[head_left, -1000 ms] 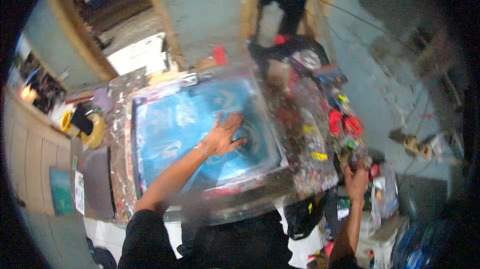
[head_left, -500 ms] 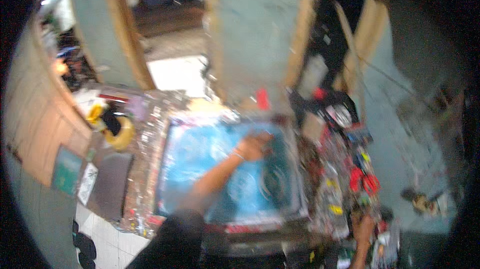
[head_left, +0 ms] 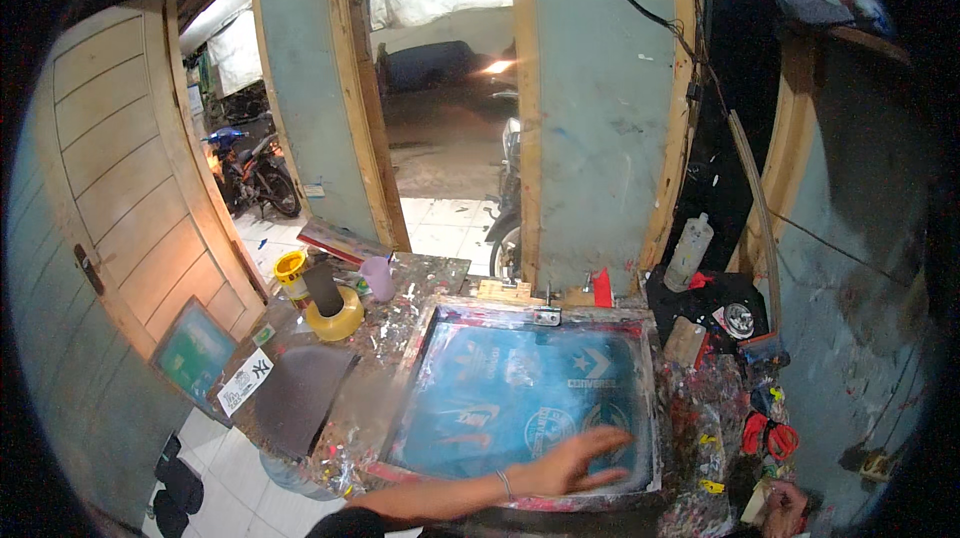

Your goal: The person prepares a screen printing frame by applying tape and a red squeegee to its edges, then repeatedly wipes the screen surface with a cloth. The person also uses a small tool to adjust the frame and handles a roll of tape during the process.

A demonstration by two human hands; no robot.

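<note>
One left hand [head_left: 572, 462], one right hand [head_left: 786, 511], one blue screen [head_left: 520, 393]

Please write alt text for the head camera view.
A person's left hand extends over a blue framed screen on a paint-stained table. The right hand is beside a pale block; a yellow tape roll lies at left.

The blue screen [head_left: 525, 388] is looked down on from head height, close by its near edge. The wall [head_left: 600, 158] beyond it is faced.
</note>
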